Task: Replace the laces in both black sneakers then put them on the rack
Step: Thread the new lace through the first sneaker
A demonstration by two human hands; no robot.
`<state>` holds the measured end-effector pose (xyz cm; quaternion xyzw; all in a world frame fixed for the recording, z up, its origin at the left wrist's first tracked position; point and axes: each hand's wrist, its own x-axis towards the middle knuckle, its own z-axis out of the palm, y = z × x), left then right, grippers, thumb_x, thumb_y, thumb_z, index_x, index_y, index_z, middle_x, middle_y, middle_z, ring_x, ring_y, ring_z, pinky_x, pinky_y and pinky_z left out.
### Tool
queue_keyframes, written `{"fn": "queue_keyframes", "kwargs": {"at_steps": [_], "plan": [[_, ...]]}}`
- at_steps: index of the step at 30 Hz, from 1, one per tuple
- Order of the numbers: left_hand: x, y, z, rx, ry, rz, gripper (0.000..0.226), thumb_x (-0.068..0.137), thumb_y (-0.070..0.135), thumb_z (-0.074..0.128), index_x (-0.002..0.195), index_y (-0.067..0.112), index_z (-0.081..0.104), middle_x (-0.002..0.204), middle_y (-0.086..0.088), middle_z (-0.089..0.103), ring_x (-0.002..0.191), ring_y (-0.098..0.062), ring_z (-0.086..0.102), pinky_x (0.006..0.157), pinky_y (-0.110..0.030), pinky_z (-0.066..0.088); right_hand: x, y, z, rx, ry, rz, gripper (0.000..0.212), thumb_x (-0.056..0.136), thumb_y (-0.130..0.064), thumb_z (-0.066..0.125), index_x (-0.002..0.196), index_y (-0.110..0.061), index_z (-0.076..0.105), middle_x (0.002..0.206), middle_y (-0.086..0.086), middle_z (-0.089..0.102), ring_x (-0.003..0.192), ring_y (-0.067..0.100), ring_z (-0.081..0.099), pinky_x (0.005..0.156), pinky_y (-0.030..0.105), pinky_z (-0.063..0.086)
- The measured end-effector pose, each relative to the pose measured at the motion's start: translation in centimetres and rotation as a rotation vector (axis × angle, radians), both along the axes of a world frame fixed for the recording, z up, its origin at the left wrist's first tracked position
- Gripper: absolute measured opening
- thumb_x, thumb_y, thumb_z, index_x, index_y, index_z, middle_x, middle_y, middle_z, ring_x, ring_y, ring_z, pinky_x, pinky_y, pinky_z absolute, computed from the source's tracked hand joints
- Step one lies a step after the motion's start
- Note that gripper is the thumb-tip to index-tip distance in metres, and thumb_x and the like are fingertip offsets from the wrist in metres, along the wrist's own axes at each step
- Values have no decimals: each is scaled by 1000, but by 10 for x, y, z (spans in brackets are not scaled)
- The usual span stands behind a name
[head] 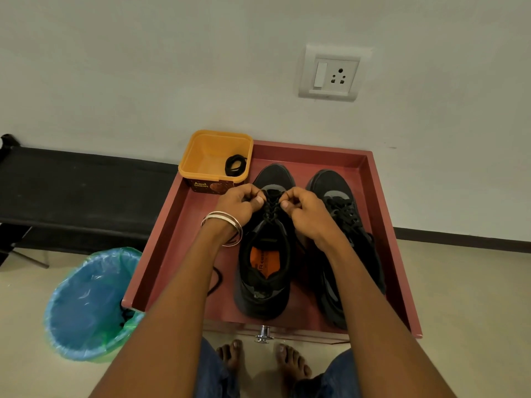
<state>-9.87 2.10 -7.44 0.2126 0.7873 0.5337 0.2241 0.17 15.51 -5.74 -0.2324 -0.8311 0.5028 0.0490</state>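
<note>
Left hand (240, 203) is pinching the black lace (270, 209) at the left sneaker (265, 254), sitting on the red tray (382, 225); right hand (304, 209) is pinching it too, and the right sneaker (342, 225) is lying just beside.

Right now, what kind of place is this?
Probably a room in a home, at floor level: a wall socket, a lined waste bin on the floor, and black sneakers in a reddish drawer-like tray, bare feet below.
</note>
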Motion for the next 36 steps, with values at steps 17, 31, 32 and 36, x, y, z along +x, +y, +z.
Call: {"fn": "queue_keyframes", "kwargs": {"at_steps": [17, 31, 32, 36], "plan": [[2, 9, 6, -303, 590, -59, 12, 88, 14, 60, 90, 21, 69, 90, 1, 59, 84, -18, 55, 70, -35, 46, -12, -2, -2, 575, 78, 65, 15, 92, -14, 58, 103, -15, 69, 88, 4, 51, 86, 23, 54, 71, 33, 42], [0, 8, 3, -93, 244, 56, 16, 85, 4, 65, 78, 18, 66, 74, 9, 65, 76, -11, 63, 77, -23, 50, -9, -4, -8, 199, 73, -55, 11, 94, -1, 48, 93, -7, 57, 90, 2, 58, 77, 11, 52, 63, 16, 38], [-2, 7, 2, -79, 238, 50, 16, 84, 4, 67, 79, 20, 67, 74, 7, 66, 75, -13, 64, 76, -25, 51, -9, -3, -7, 168, 68, -50, 10, 95, -3, 49, 94, -9, 58, 89, 0, 59, 75, 8, 52, 60, 13, 37], [-5, 6, 4, -20, 231, 82, 19, 87, 3, 63, 91, 21, 67, 72, 3, 62, 61, -3, 55, 67, -22, 50, -9, 0, -4, 96, 152, -134, 13, 97, -6, 49, 96, -16, 58, 81, -3, 58, 70, 11, 55, 63, 24, 47]]}}
